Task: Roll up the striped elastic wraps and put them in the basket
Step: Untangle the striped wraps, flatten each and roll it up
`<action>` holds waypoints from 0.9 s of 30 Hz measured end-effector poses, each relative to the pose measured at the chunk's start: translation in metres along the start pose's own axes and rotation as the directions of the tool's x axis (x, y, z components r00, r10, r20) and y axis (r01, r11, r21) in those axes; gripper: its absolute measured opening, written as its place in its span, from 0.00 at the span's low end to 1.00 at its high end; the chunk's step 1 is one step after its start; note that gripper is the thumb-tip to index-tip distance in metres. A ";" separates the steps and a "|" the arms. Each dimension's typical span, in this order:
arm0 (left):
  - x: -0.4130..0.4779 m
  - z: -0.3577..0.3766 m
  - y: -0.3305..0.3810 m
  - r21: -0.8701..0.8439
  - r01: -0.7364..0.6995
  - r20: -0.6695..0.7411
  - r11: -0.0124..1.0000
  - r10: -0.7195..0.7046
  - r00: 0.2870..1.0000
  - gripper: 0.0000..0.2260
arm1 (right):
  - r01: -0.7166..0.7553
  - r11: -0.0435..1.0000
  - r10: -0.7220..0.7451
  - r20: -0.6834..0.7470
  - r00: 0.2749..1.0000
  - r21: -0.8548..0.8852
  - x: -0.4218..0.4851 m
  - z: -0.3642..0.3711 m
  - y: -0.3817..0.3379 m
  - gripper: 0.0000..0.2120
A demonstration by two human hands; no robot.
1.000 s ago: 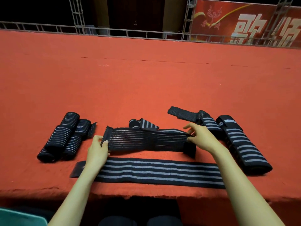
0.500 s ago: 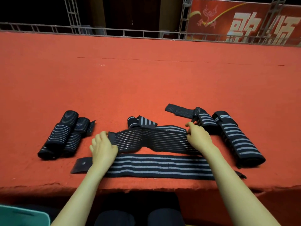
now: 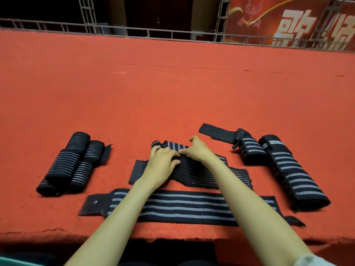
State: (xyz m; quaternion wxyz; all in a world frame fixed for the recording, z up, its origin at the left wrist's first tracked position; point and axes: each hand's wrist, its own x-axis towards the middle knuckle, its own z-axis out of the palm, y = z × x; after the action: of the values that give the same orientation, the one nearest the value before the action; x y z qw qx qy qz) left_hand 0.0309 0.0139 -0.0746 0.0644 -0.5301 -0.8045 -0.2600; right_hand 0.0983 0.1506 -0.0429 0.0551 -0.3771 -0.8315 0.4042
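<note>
A small, partly rolled wrap with wide grey stripes (image 3: 172, 145) lies at the middle of the red table (image 3: 172, 89). My left hand (image 3: 163, 162) reaches over a flat thin-striped wrap (image 3: 211, 175) and curls its fingers over the small wrap's rolled end. My right hand (image 3: 198, 150) holds the loose end beside it, its fingers meeting the left hand's and its thumb raised. A long wide-striped wrap (image 3: 182, 206) lies flat under both forearms, near the table's front edge.
Several rolled thin-striped wraps (image 3: 71, 164) are piled at the left. At the right lie a long folded wide-striped wrap (image 3: 295, 175) and a loosely rolled one with a trailing end (image 3: 247, 148). A teal edge (image 3: 5, 259) shows at the bottom left corner. A metal railing (image 3: 134, 33) runs behind the table.
Both hands let go of the ends of the thin-striped wrap, which now lies flat. They moved inward and forward over it and met at the small wide-striped wrap.
</note>
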 end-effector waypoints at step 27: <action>-0.036 -0.028 -0.080 -0.032 0.673 0.210 0.739 -0.654 0.727 0.23 | 0.173 0.855 -0.215 -0.030 0.976 -0.489 -0.046 -0.053 0.080 0.27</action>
State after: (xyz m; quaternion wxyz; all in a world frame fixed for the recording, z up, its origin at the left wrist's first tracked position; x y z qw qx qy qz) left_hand -0.0293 -0.0533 -0.0922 -0.1360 -0.2316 -0.9282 -0.2576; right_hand 0.1988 0.1840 -0.0552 0.0343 -0.3095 -0.9367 0.1603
